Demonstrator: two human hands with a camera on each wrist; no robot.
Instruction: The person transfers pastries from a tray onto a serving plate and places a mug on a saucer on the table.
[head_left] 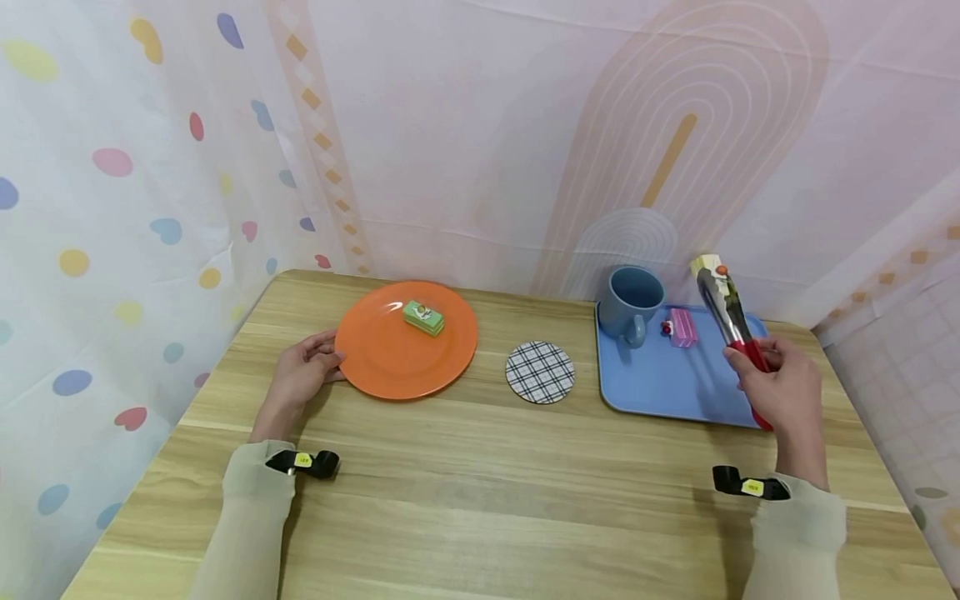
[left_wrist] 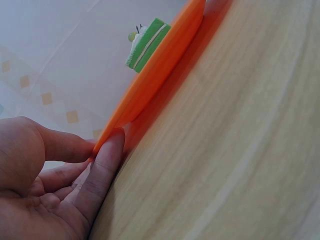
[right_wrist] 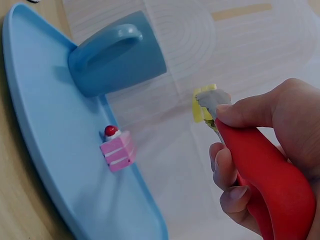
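Observation:
My left hand pinches the left rim of an orange plate, thumb on top and a finger beneath, as the left wrist view shows. A green toy cake slice lies on that plate, right of its middle. My right hand grips red-handled metal tongs. Between the tong tips is a yellow toy cake slice, raised above the far right of a blue tray. On the tray lies a pink toy cake slice with a red cherry, left of the tongs.
A blue mug stands upright at the tray's back left corner, handle facing the front. Between plate and tray lies a round checked coaster. Patterned curtains rise right behind the wooden table and along its sides.

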